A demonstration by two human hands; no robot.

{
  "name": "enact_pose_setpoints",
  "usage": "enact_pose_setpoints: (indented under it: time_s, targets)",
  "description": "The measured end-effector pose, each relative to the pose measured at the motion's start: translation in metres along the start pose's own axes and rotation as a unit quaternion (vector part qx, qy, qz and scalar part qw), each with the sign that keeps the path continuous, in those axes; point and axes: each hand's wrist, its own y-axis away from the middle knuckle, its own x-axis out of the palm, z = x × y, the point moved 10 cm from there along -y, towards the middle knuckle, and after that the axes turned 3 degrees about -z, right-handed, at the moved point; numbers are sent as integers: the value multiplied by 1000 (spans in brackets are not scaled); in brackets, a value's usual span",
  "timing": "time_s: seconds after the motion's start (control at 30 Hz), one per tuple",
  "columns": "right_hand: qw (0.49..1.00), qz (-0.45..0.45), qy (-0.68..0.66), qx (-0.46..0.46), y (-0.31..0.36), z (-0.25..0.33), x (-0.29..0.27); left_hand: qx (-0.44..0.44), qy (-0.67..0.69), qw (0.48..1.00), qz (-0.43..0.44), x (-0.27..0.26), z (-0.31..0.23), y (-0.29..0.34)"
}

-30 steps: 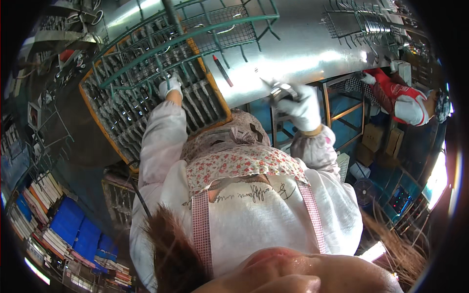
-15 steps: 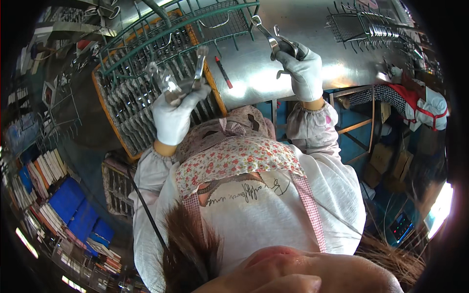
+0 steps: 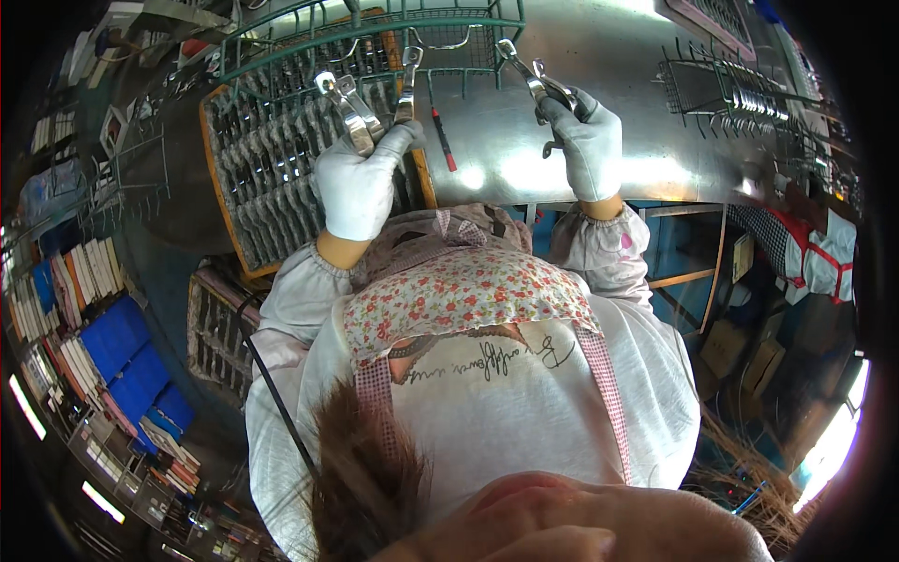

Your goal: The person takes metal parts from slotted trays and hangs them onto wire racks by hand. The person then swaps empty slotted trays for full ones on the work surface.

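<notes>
White gloves cover both of my hands. My left hand (image 3: 361,185) is closed around several curved, polished metal pieces (image 3: 354,117) with holed ends. They fan upward from the fingers, over the near side of a wood-framed tray (image 3: 221,178). My right hand (image 3: 592,150) grips similar shiny metal pieces (image 3: 523,73) above the metal table (image 3: 655,131). Their holed tips reach up near the right end of a green wire rack (image 3: 449,28). Bent metal wires hang along that rack. The exact kind of the metal pieces cannot be made out.
Rows of plastic-wrapped metal parts (image 3: 281,169) fill the wood-framed tray. A red and black pen (image 3: 443,139) lies between my hands. Another wire rack with metal parts (image 3: 721,89) stands at right, near a co-worker's red-trimmed clothing (image 3: 815,248). Blue bins (image 3: 126,361) are at far left.
My left hand has moved right and slightly up with its metal pieces, nearer the green rack. My right hand keeps its grip, nearly in place. The view has shifted slightly.
</notes>
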Motion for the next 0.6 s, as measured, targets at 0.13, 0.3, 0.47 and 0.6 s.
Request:
enact_pose_setpoints:
  time_s: [0.13, 0.3, 0.47, 0.6]
  targets:
    - [1000, 6, 10, -6, -1, -2, -2, 7, -28, 1000, -3, -4, 7, 2]
    - [1000, 12, 10, 3, 3, -4, -4, 42, -12, 998, -40, -10, 4, 9]
    - [1000, 19, 5, -2, 4, -9, -6, 53, -86, 994, -38, -2, 11, -7]
    - [1000, 6, -14, 9, 0, -17, -15, 147, 56, 985, -66, -10, 4, 9]
